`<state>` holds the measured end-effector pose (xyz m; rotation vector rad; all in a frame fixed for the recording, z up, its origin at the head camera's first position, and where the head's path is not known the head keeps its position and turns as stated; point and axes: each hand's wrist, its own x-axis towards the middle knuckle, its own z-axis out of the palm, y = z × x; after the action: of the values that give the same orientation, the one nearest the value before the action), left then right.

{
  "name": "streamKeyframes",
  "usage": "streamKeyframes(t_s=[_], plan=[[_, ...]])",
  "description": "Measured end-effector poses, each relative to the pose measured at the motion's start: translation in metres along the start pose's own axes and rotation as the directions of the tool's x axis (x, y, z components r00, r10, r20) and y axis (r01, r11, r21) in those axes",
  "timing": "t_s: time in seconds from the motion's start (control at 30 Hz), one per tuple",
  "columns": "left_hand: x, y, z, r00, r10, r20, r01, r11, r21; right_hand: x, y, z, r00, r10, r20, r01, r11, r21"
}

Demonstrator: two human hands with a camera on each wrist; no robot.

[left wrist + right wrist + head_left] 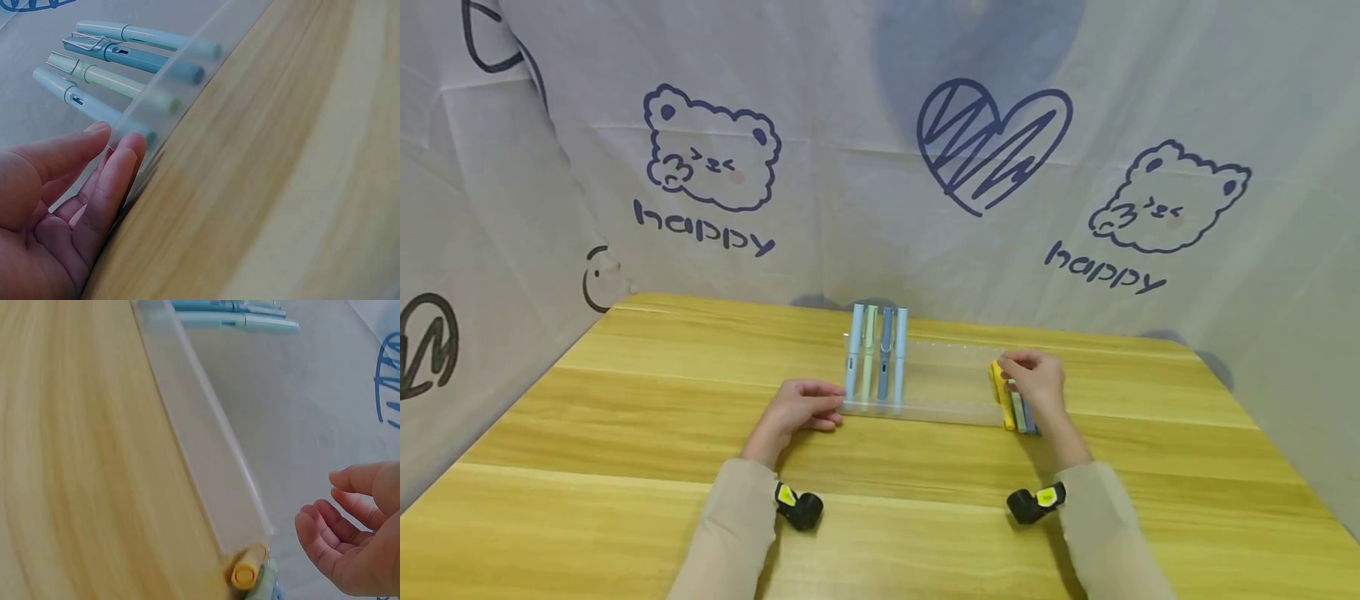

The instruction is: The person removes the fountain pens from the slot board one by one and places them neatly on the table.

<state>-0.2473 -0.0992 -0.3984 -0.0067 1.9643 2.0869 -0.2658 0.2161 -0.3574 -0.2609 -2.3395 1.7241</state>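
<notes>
A clear plastic pen stand (951, 375) stands on the table, its left part bearing a pale blue pen (854, 350), a light green pen (868, 354), a dark blue pen (886, 354) and another pale blue pen (901, 358). At the stand's lower left corner, my left hand (805, 406) pinches the edge between thumb and fingers, also seen in the left wrist view. My right hand (1036, 383) is by the upper right corner, above a yellow pen (1002, 396). The right wrist view shows a gap between thumb and bent fingers (322, 534), with nothing held.
Green and blue pens (1021, 412) lie beside the yellow one, partly hidden under the right hand. The wooden table (880, 517) reaches back to a white cloth (850, 183) printed with bears and a heart.
</notes>
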Motion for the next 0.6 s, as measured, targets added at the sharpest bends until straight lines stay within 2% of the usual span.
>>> streamKeyframes(t_s=[0.13, 0.37, 0.6], plan=[[0.0, 0.0, 0.0, 1.0, -0.002, -0.004, 0.002, 1.0, 0.004, -0.002, -0.004, 0.008, 0.999, -0.004, 0.041, 0.002, 0.999, 0.037], [0.001, 0.0, -0.001, 1.0, -0.004, -0.005, 0.004, 1.0, 0.005, -0.009, -0.005, 0.023, 0.988, -0.073, 0.139, 0.068, 0.997, 0.04], [0.002, -0.001, 0.0, 1.0, -0.008, -0.004, 0.008, 1.0, 0.0, -0.013, -0.007, 0.038, 0.968, -0.142, 0.205, 0.111, 0.981, 0.157]])
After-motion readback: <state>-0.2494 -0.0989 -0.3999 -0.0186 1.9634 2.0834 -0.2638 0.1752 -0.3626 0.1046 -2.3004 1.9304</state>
